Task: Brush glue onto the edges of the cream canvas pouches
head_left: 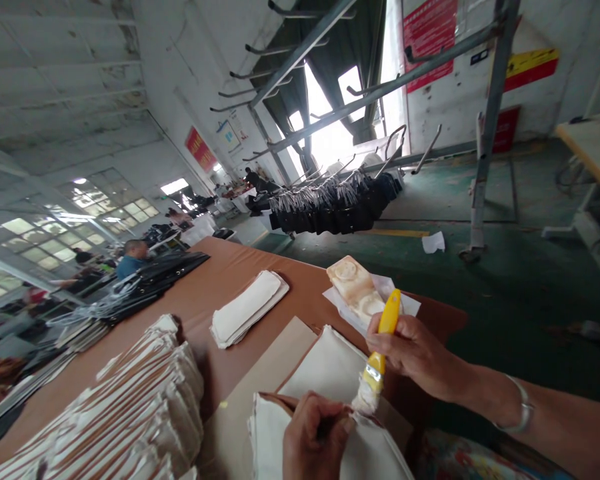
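In the head view my right hand (413, 350) is closed round the yellow handle of a paintbrush (391, 313). Its bristles, coated with something whitish, touch the edge of a cream fabric piece with brown trim (325, 360). My left hand (315, 433) pinches that edge just left of the bristles. The piece lies partly on a tan board (247, 393). Beyond the brush, a cream-coloured plastic tub (351, 277) sits on white paper (410, 305); whitish stuff shows at its near end.
At left stands a long row of cream and brown pieces (130, 400) on the brown table (225, 257). A small stack of cream pieces (250, 307) lies further back. Dark bags (330, 207) hang on a metal rack (490, 133). A person (133, 259) sits beyond the table.
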